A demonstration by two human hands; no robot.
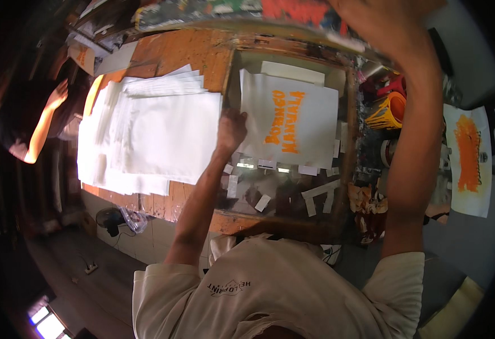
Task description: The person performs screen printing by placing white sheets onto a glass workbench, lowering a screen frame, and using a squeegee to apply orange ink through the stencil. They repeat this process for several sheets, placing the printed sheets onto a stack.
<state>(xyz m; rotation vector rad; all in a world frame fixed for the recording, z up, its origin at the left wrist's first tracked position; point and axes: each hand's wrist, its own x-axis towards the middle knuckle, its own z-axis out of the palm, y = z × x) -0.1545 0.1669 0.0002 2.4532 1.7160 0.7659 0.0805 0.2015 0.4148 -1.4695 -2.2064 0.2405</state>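
Note:
A white sheet [321,113] with orange lettering lies on the glass-topped part of the bench, tilted slightly. My left hand [233,131] is closed at its left edge, with the fingers curled on that edge. Directly left of this hand is a fanned stack of blank white sheets [168,133]. Whether the sheets are paper or thin cloth I cannot tell. My right hand [386,25] reaches to the top of the view, beside a raised, paint-stained frame [230,17]. That hand is blurred, and its grip cannot be made out.
Short pieces of white tape [263,203] dot the glass [281,212]. An orange-stained tub [394,107] and other supplies crowd the right side. Further right hangs a white sheet smeared orange [469,158]. Another person's arm [44,127] shows at far left; a small black fan [109,220] stands below the bench.

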